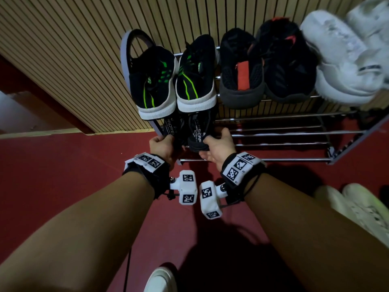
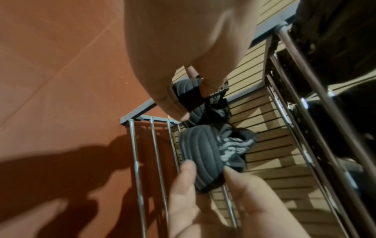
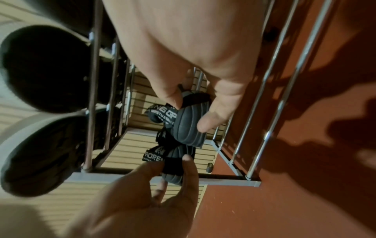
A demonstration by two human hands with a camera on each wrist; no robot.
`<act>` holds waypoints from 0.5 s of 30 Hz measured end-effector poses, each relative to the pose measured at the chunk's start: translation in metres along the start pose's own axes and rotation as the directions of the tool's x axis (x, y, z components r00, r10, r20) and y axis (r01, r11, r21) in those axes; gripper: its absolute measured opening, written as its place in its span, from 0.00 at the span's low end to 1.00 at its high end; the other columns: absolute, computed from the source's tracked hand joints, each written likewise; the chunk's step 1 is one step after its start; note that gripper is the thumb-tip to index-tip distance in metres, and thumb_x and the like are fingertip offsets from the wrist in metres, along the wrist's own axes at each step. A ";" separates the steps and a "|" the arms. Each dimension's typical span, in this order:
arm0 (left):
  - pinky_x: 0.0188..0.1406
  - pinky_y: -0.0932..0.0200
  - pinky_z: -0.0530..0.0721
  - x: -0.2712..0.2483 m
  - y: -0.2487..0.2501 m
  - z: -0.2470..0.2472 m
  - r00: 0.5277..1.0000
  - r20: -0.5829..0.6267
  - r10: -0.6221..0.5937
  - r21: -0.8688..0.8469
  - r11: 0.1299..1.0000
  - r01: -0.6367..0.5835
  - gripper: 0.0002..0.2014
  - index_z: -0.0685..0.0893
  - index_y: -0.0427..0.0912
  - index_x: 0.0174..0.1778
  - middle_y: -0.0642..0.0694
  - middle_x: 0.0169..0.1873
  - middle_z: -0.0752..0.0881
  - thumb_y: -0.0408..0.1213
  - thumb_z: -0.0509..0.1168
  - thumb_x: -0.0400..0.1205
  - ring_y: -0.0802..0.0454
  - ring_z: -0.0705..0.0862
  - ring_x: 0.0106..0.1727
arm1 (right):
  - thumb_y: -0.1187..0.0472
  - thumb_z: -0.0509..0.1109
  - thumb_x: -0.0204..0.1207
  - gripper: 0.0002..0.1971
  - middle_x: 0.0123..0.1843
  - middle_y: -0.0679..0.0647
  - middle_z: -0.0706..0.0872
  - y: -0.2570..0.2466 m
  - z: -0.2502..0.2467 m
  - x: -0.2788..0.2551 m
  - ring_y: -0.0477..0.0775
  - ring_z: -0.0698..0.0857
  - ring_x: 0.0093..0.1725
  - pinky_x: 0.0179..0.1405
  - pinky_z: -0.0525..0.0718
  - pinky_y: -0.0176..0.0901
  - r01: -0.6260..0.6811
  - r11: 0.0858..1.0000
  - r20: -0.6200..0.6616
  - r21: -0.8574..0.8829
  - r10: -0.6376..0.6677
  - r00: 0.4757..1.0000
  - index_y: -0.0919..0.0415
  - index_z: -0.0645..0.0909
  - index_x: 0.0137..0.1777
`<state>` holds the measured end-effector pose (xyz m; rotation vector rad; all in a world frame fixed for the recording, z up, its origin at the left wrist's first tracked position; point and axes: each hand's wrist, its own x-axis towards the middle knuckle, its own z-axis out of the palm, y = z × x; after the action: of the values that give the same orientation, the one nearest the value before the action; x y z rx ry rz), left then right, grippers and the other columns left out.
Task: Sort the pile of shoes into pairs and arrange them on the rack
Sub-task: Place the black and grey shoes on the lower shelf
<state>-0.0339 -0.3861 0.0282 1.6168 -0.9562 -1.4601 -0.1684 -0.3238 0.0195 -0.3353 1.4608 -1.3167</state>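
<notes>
Two black shoes with white lettering are held at the left end of the metal rack's (image 1: pixel 273 159) lower shelf. My left hand (image 1: pixel 161 142) grips the heel of the left shoe (image 1: pixel 171 128), also seen as the left shoe (image 3: pixel 175 165). My right hand (image 1: pixel 214 144) grips the heel of the right shoe (image 1: pixel 196 133), whose ribbed sole shows as the right shoe (image 2: pixel 201 161). On the top shelf stand a black-and-green pair (image 1: pixel 174 81), a black-and-red pair (image 1: pixel 265 66) and a white pair (image 1: pixel 341 64).
White shoes (image 1: pixel 357 209) lie on the red floor at the right, and another white shoe (image 1: pixel 161 279) lies near the bottom edge. A slatted wooden wall (image 1: pixel 73 49) stands behind the rack. The lower shelf's bars to the right carry nothing.
</notes>
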 end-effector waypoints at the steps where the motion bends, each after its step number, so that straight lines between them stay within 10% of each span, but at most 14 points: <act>1: 0.52 0.43 0.89 0.001 0.000 -0.001 1.000 -0.002 0.005 0.000 1.000 -0.005 0.07 0.75 0.38 0.56 0.39 0.49 0.82 0.32 0.61 0.84 0.47 0.84 0.40 | 0.63 0.68 0.79 0.31 0.63 0.63 0.83 0.000 0.002 0.001 0.58 0.87 0.34 0.26 0.85 0.40 0.009 1.000 -0.001 -0.005 -0.009 1.000 0.52 0.59 0.79; 15: 0.36 0.56 0.88 0.004 -0.005 0.000 0.999 0.046 -0.007 -0.049 0.999 0.010 0.06 0.74 0.38 0.58 0.26 0.69 0.78 0.28 0.60 0.85 0.50 0.83 0.37 | 0.65 0.64 0.83 0.17 0.58 0.64 0.86 -0.001 0.004 0.014 0.56 0.87 0.33 0.30 0.89 0.41 -0.013 0.999 -0.007 0.038 0.013 1.000 0.59 0.67 0.69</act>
<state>-0.0331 -0.3877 0.0221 1.5597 -0.9329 -1.5209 -0.1706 -0.3367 0.0136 -0.2966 1.4398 -1.3345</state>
